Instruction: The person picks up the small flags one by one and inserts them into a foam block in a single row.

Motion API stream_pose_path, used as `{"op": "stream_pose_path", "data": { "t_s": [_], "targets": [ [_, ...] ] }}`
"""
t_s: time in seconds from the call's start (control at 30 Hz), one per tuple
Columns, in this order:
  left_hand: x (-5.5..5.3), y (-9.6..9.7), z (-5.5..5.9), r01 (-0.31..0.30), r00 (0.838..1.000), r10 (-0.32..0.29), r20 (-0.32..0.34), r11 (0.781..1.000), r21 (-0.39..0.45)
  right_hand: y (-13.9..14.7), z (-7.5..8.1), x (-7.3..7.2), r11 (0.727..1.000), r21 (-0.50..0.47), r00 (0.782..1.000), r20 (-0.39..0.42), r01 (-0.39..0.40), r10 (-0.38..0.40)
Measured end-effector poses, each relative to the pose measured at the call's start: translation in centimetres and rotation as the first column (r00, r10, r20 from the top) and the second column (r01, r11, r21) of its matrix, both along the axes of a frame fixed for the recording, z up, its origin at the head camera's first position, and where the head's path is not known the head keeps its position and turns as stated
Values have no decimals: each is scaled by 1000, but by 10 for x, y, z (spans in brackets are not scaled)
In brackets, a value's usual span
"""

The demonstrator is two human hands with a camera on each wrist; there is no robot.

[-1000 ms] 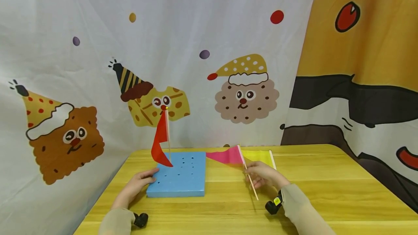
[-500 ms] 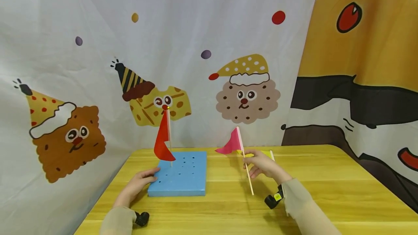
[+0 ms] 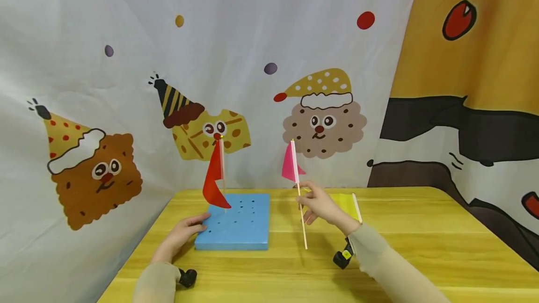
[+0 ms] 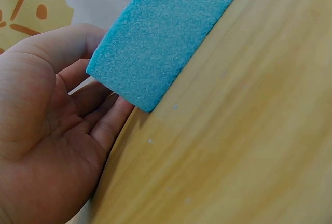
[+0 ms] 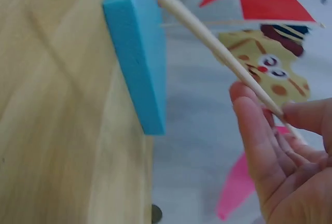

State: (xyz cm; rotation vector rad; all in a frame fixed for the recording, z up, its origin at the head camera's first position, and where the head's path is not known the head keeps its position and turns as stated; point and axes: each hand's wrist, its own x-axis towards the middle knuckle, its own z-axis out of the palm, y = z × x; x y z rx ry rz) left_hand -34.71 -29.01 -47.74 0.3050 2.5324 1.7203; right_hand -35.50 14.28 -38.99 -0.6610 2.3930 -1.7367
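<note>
A blue foam block (image 3: 244, 235) with several small holes in its top lies on the table. My left hand (image 3: 181, 236) holds its left edge, the thumb (image 4: 67, 45) at the upper edge and the other fingers by the side. A red flag (image 3: 214, 176) stands upright in the block on a thin stick. My right hand (image 3: 322, 207) pinches the stick of a pink flag (image 3: 289, 165) between thumb and fingers. This flag is nearly upright, to the right of the block, its bare lower end (image 5: 174, 5) pointing down. Behind the right hand lies a yellow flag (image 3: 346, 204), partly hidden.
The wooden table (image 3: 404, 247) reaches well to the right of the block. At its back hangs a cloth curtain (image 3: 236, 36) printed with cartoon biscuits and cheese. Wrist cameras (image 3: 342, 259) sit on both wrists.
My right hand has raised the pink flag off the table, turned it towards upright and carried it left towards the block. The left hand stays at the block's edge. More of the yellow flag shows now than half a second ago.
</note>
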Motion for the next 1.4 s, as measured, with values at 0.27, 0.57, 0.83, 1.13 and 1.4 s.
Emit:
{"op": "stream_pose_path", "data": {
  "t_s": [0.27, 0.57, 0.83, 1.13, 1.4],
  "targets": [
    [-2, -1, 2, 6, 1000, -6, -3, 1000, 7, -39, 2, -10, 999, -29, 995, -91, 26, -29],
    [-5, -2, 1, -9, 1000, 9, -16, 1000, -3, -88, 6, -20, 998, -59, 988, -151, 11, -20],
    [-7, 2, -1, -7, 1000, 7, -19, 1000, 5, -121, 2, -34, 998, -67, 970, -243, 10, -26],
    [-7, 1, -1, -15, 1000, 16, -19, 1000, 11, -147, -2, -53, 993, -105, 963, -260, 46, -72],
    [-5, -1, -4, -25, 1000, 26, -8, 1000, 12, -160, -10, -65, 989, -114, 947, -297, 92, -122]
  ]
}}
